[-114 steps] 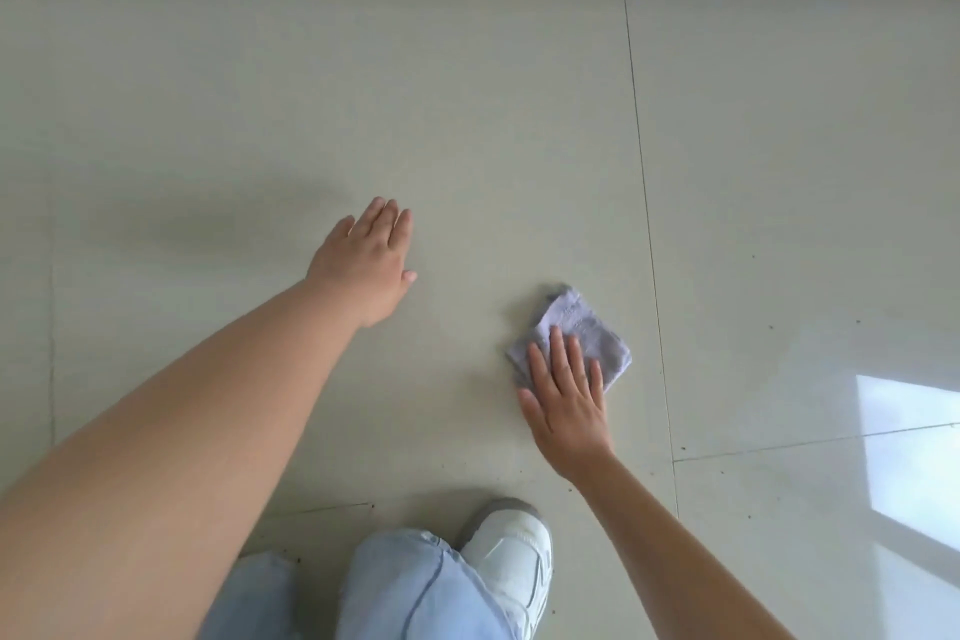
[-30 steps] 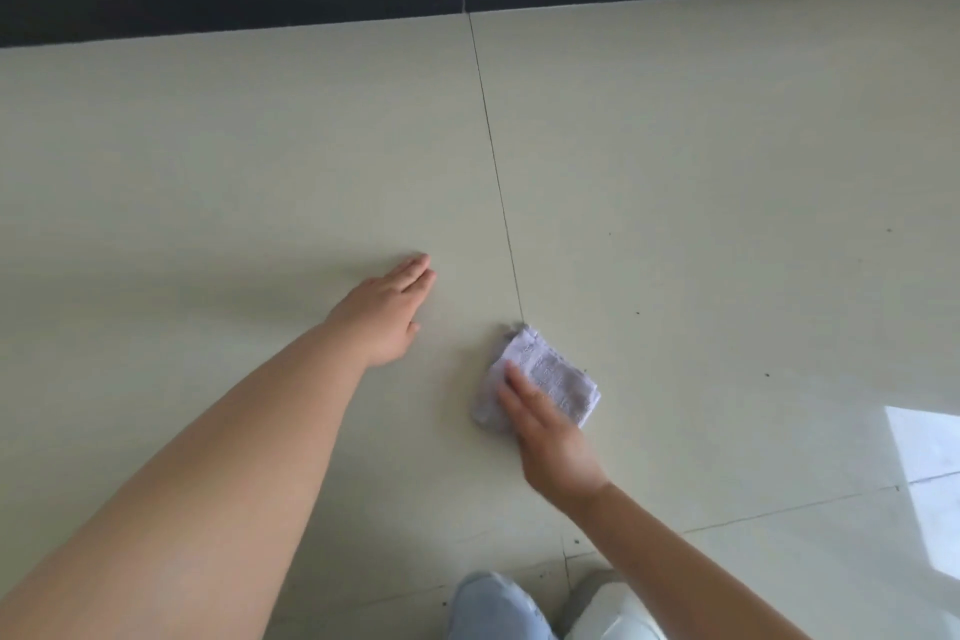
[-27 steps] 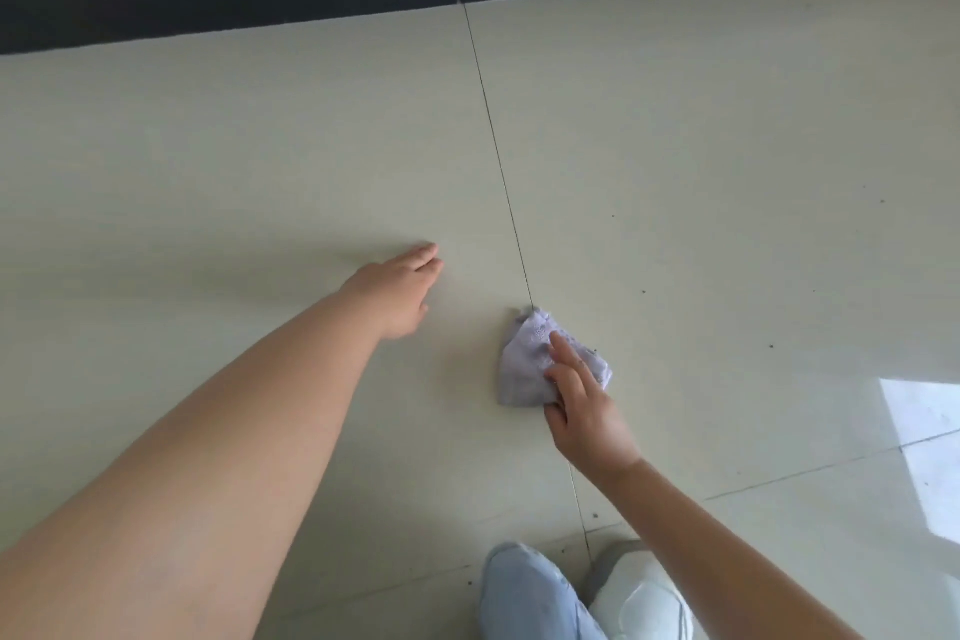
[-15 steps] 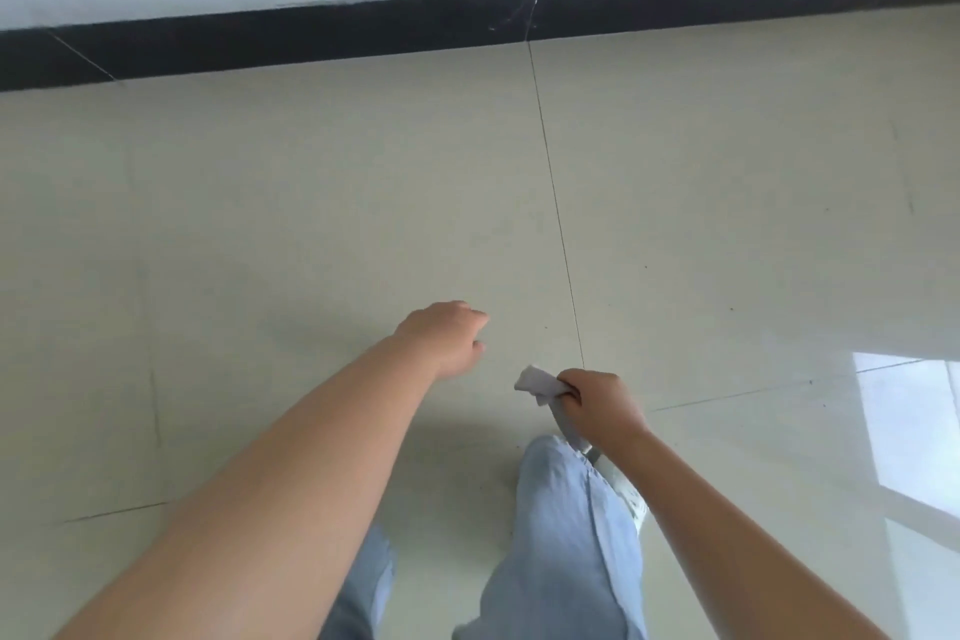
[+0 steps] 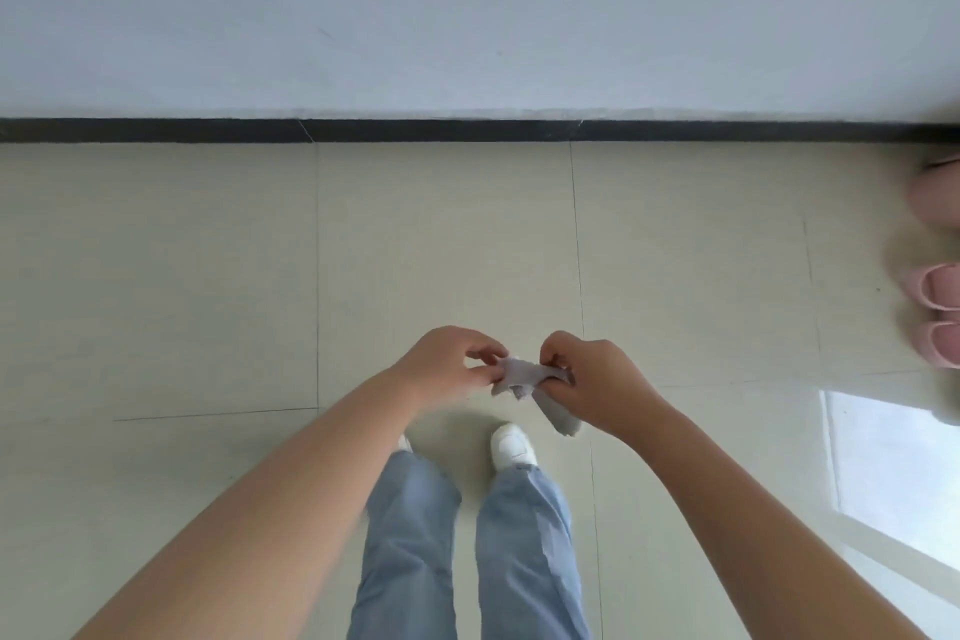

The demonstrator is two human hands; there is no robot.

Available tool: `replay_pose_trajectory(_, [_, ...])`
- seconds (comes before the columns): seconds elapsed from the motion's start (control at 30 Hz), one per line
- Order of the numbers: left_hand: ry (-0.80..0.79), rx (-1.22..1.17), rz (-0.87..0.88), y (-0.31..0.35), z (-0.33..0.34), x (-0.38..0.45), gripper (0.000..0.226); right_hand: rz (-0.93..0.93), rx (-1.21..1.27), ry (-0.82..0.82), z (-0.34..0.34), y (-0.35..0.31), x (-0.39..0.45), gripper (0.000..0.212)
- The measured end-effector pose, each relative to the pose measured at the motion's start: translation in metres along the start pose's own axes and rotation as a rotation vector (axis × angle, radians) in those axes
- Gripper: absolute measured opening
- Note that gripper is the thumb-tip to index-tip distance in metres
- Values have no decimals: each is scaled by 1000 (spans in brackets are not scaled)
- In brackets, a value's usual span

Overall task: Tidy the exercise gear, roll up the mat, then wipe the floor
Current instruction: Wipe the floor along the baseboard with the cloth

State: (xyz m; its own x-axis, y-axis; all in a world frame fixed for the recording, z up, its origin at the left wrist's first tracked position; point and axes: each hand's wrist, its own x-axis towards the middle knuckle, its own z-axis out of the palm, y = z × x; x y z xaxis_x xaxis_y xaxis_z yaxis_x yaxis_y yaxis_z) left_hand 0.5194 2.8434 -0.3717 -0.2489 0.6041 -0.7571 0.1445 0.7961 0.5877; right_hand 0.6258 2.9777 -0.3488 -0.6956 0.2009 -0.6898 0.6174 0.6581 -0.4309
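Above tiled floor (image 5: 208,276), both hands (image 5: 524,374) pinching cloth (image 5: 522,374)

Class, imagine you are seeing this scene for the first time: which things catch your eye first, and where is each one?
At the centre, the left hand and right hand both pinch a small grey cloth, held in the air above the white shoes. Beyond them, a black skirting strip runs along the foot of the pale wall. Pink slippers sit at the far right edge on the tiled floor.
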Motion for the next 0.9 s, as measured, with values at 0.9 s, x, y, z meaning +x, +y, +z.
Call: replay_pose_trajectory(0.9, [1175, 197, -528, -104, -163, -472, 22, -1095, -930, 37, -6, -518, -145, 27])
